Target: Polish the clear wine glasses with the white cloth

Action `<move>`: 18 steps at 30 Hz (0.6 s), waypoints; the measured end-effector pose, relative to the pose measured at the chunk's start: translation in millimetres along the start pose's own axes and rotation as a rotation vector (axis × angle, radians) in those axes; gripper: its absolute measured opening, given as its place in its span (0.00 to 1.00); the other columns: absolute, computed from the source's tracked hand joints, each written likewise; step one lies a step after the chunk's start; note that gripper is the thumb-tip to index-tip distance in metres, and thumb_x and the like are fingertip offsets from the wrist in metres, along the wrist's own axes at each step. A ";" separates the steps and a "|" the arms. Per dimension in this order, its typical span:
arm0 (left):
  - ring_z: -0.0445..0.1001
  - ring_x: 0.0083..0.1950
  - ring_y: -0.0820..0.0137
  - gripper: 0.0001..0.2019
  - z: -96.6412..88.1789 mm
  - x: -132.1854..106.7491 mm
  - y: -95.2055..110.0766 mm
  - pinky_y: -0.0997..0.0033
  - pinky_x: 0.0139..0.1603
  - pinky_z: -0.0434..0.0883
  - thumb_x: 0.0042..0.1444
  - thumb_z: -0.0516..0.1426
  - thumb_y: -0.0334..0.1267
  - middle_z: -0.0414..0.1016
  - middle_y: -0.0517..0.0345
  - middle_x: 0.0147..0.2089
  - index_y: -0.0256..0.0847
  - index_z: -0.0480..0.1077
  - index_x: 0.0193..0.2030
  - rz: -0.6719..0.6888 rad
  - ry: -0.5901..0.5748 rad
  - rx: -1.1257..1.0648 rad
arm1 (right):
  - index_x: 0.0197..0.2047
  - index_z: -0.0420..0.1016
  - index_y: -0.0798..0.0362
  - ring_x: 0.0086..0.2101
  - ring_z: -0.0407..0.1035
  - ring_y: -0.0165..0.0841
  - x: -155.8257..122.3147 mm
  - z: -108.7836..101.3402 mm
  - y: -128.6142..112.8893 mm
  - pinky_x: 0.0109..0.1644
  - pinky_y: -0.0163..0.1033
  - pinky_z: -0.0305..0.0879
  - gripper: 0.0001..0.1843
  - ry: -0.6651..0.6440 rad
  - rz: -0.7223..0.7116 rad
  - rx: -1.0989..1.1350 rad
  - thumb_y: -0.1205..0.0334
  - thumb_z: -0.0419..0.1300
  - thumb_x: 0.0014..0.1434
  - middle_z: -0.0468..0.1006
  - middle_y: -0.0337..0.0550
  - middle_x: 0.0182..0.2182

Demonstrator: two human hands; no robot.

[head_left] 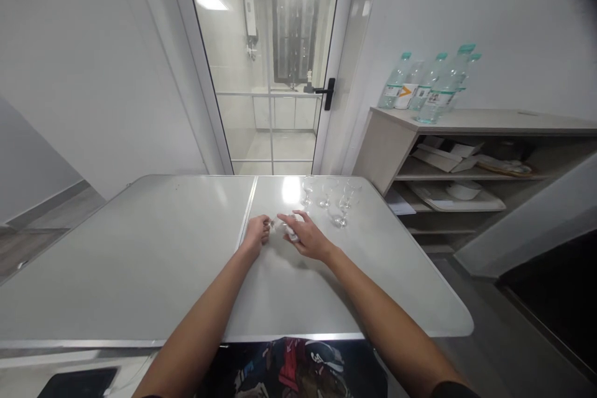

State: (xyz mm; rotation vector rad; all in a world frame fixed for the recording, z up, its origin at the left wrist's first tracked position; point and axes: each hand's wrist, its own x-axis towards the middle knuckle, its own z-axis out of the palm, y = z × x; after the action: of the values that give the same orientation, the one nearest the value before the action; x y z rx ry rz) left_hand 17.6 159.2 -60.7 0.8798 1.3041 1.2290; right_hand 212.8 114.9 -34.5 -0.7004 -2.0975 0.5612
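A small clear stemmed glass [278, 226] is held sideways above the table between my two hands. My left hand [257, 233] is closed around its narrow end, the stem or foot. My right hand [308, 237] is wrapped about its bowl side, with something white, like a tissue or cloth [291, 234], under the fingers. How far the white thing reaches into the glass is hidden. To the right of my right hand, a clear glass [338, 219] is on the table. Behind it stand more stemmed glasses, among them one at the left [306, 191] and one at the right [346, 194].
The pale table [177, 261] has a metal seam [249, 205] across it. At the right, a shelf unit [485, 119] bears several plastic bottles [438, 96], with a tray [459, 202] lower down. A framed glass door [270, 94] with a black handle [329, 94] is beyond the table.
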 end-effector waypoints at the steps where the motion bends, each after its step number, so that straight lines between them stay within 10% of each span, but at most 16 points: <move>1: 0.43 0.16 0.78 0.08 0.5 1.1 -0.4 0.74 0.18 0.42 0.45 0.57 0.38 0.50 0.69 0.17 0.43 0.59 0.23 -0.006 -0.013 0.001 | 0.66 0.68 0.48 0.34 0.71 0.37 0.8 0.1 -1.3 0.67 0.60 0.55 0.25 -0.021 -0.055 -0.053 0.56 0.57 0.67 0.78 0.40 0.34; 4: 0.47 0.17 0.78 0.07 2.9 -6.6 2.6 0.75 0.18 0.44 0.50 0.56 0.41 0.58 0.66 0.21 0.42 0.63 0.27 0.068 -0.010 -0.021 | 0.62 0.71 0.47 0.33 0.70 0.36 3.6 5.9 0.2 0.62 0.56 0.62 0.22 0.166 0.079 0.003 0.55 0.58 0.66 0.78 0.41 0.36; 7: 0.57 0.24 0.75 0.08 5.1 -23.0 8.8 0.75 0.24 0.57 0.57 0.56 0.44 0.62 0.63 0.26 0.42 0.65 0.32 0.435 0.038 0.091 | 0.60 0.71 0.48 0.30 0.67 0.35 5.6 14.0 7.3 0.41 0.43 0.70 0.25 0.501 0.452 0.321 0.48 0.61 0.62 0.74 0.39 0.34; 10: 0.60 0.29 0.72 0.10 5.3 -29.9 11.2 0.74 0.31 0.62 0.59 0.57 0.44 0.62 0.61 0.28 0.43 0.65 0.31 0.659 0.111 0.202 | 0.59 0.69 0.49 0.28 0.65 0.32 5.5 15.9 10.9 0.33 0.37 0.66 0.29 0.557 0.614 0.558 0.45 0.63 0.59 0.71 0.36 0.31; 15: 0.47 0.19 0.77 0.10 1.5 -9.6 6.0 0.75 0.19 0.47 0.52 0.56 0.42 0.48 0.68 0.20 0.43 0.60 0.24 0.160 0.024 -0.027 | 0.64 0.68 0.46 0.31 0.67 0.35 1.2 5.1 0.2 0.50 0.49 0.69 0.28 0.220 0.257 0.207 0.48 0.61 0.64 0.76 0.40 0.34; 18: 0.42 0.17 0.79 0.09 -0.6 -4.1 6.9 0.75 0.18 0.42 0.49 0.57 0.41 0.46 0.70 0.19 0.42 0.62 0.24 0.093 -0.040 -0.042 | 0.56 0.76 0.45 0.34 0.69 0.38 1.8 2.3 -5.2 0.65 0.59 0.57 0.17 0.053 0.025 0.029 0.53 0.60 0.65 0.78 0.42 0.34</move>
State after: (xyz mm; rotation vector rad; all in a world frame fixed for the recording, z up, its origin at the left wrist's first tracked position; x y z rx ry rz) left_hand 16.6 156.4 -53.2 0.9394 1.2133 1.3005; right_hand 208.6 111.9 -31.6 -0.7189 -2.0305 0.5799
